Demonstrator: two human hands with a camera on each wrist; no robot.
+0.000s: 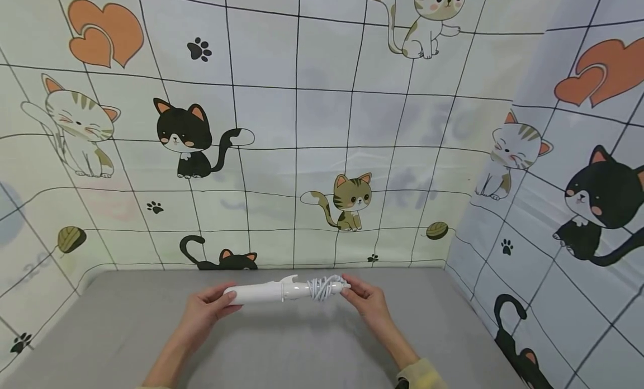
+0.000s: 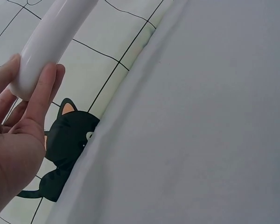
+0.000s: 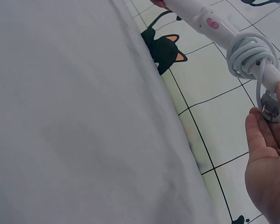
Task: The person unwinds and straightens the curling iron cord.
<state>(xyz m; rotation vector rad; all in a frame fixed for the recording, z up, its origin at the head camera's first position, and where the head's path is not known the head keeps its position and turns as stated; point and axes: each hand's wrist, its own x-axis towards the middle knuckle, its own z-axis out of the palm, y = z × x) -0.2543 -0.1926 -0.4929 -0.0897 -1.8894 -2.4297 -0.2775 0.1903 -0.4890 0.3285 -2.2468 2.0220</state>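
Note:
A white curling iron (image 1: pixel 259 292) is held level above the grey tabletop, its barrel to the left and its handle to the right. My left hand (image 1: pixel 203 309) grips the smooth rounded barrel end (image 2: pixel 51 39) between thumb and fingers. At the other end, my right hand (image 1: pixel 371 306) pinches the handle's tip. A pale cord (image 3: pixel 247 53) is wound several times round the handle, and its plug (image 3: pixel 270 107) hangs by the right fingers. A small clip lever (image 1: pixel 289 279) sticks up mid-length. In the right wrist view a pink button (image 3: pixel 213 23) shows on the handle.
The grey cloth-covered table (image 1: pixel 282 350) spreads beneath both hands. Behind it and at the sides hangs a white sheet (image 1: pixel 266 115) printed with black grid lines, cats, hearts and paw prints. A yellow sleeve (image 1: pixel 421 373) covers the right forearm.

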